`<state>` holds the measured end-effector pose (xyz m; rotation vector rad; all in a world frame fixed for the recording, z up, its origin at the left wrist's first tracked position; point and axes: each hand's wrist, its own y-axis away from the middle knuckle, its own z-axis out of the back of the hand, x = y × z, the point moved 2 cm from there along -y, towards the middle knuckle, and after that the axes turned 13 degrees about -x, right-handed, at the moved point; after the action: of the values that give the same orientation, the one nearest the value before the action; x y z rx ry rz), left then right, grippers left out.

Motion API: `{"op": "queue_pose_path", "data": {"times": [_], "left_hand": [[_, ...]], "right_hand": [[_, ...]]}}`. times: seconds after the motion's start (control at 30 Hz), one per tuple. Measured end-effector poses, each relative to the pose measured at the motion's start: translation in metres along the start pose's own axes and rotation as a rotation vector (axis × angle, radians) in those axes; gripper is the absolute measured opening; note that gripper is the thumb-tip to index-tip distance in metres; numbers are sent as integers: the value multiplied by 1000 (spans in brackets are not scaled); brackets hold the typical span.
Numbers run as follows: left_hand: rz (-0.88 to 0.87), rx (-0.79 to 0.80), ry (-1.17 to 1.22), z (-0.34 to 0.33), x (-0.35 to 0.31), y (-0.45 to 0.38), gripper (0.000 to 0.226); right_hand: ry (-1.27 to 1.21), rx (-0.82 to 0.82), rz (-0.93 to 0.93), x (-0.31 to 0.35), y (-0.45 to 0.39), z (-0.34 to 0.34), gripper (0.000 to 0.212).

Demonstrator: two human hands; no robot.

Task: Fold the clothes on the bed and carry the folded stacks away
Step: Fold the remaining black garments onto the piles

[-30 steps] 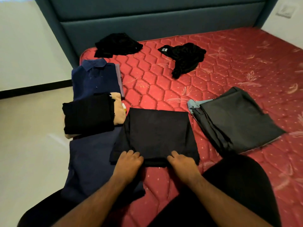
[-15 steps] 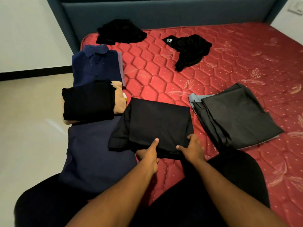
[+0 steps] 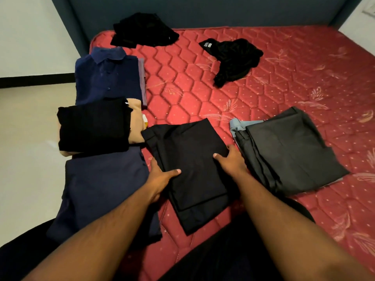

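A folded black garment (image 3: 190,159) lies on the red mattress (image 3: 284,78) right in front of me, turned slightly askew. My left hand (image 3: 160,177) grips its left edge, thumb on top. My right hand (image 3: 231,159) grips its right edge, thumb on top, with its fingers at the side next to the folded dark grey trousers (image 3: 288,151). Along the mattress's left edge sit a folded navy garment (image 3: 101,189), a folded black one over a tan piece (image 3: 93,126) and a folded navy polo shirt (image 3: 107,76). Two unfolded black garments (image 3: 144,30) (image 3: 233,57) lie near the headboard.
A dark blue padded headboard (image 3: 203,11) closes the far side of the bed. Pale floor (image 3: 26,149) runs along the left of the mattress, with a white wall and black skirting behind it. My dark-clothed legs fill the bottom of the view.
My hands have moved from the black garment's near edge to its left and right sides. The garment has turned and now lies lengthwise toward me, closer to the grey trousers.
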<state>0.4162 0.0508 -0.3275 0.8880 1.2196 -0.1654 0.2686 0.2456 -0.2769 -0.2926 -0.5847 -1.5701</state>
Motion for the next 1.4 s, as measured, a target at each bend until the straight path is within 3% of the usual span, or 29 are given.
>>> {"op": "queue_pose_path", "data": {"times": [0.07, 0.1, 0.2, 0.27, 0.47, 0.57, 0.67, 0.73, 0.83, 0.93, 1.1, 1.2, 1.23, 1.27, 1.33, 1.37, 1.4], "left_hand": [[14, 10, 8, -6, -3, -3, 74], [25, 0, 11, -9, -7, -4, 73], [20, -29, 36, -19, -31, -4, 72], [-57, 1, 49, -33, -64, 0, 71], [-368, 381, -218, -118, -205, 17, 60], [-476, 602, -279, -196, -256, 31, 71], [-524, 621, -328, -272, -258, 33, 86], [-518, 654, -469, -311, -216, 21, 94], [-474, 753, -943, -334, -120, -4, 109], [-664, 487, -1267, -349, -76, -21, 107], [-969, 391, -1306, -373, -109, 5, 92], [-1052, 369, -1450, -368, -104, 11, 93], [-1131, 348, -1451, -365, -98, 17, 91], [-1230, 335, -1410, -362, -92, 25, 88], [-1351, 375, -1307, -357, -76, 45, 83], [-1334, 431, -1295, -355, -63, 54, 82], [-1276, 486, -1307, -350, -50, 59, 83]], "right_hand": [[-37, 78, -112, -5, -24, 0, 83], [-140, 127, -166, -5, -29, 3, 79], [-443, 367, -259, 17, -22, 28, 28], [-597, 417, -283, 23, -13, 51, 18], [-1180, 142, -355, -12, 6, 136, 28], [-1411, 15, -380, -39, 4, 180, 28], [-1531, 16, -449, -80, -11, 191, 40], [-1544, 45, -627, -119, -24, 178, 45], [-1463, 74, -900, -169, -28, 144, 44], [-1432, 68, -964, -202, -37, 123, 42], [-1506, -65, -844, -209, -41, 117, 39], [-1356, -204, -821, -208, -35, 124, 32], [-1239, -337, -788, -210, -32, 131, 30], [-1024, -541, -693, -212, -30, 139, 34], [-353, -911, -254, -206, -30, 156, 50], [-96, -940, -1, -200, -35, 158, 55], [52, -847, 182, -194, -43, 153, 58]]}}
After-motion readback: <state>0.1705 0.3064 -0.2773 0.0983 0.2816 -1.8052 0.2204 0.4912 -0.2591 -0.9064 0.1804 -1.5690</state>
